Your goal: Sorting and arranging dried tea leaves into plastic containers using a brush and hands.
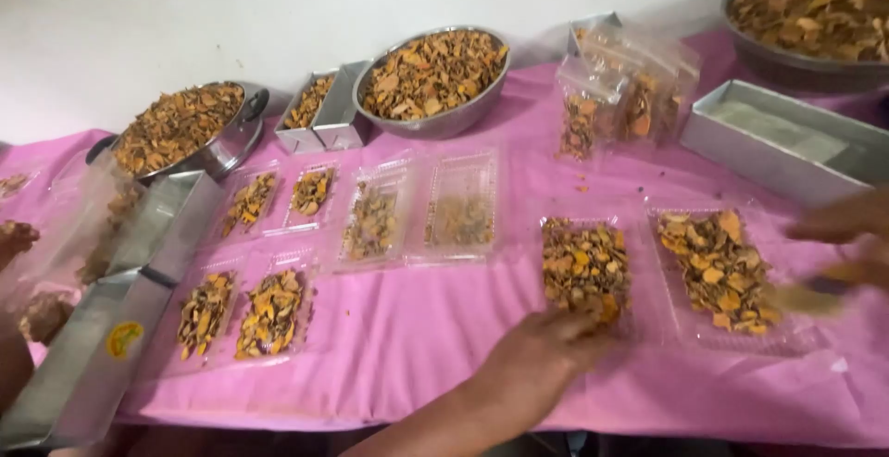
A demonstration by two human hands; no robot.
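My left hand reaches in from the bottom edge, its fingers on the near end of a clear plastic tray filled with dried orange-brown chips. My right hand is blurred at the right edge. It hovers over a second filled clear tray with a few yellow chips in its fingers. Both trays lie side by side on the pink tablecloth.
Several more clear trays of chips lie to the left. At the back stand a steel bowl of chips, a pot, steel boxes, filled bags and a steel tray. Another person's hands work at the left edge.
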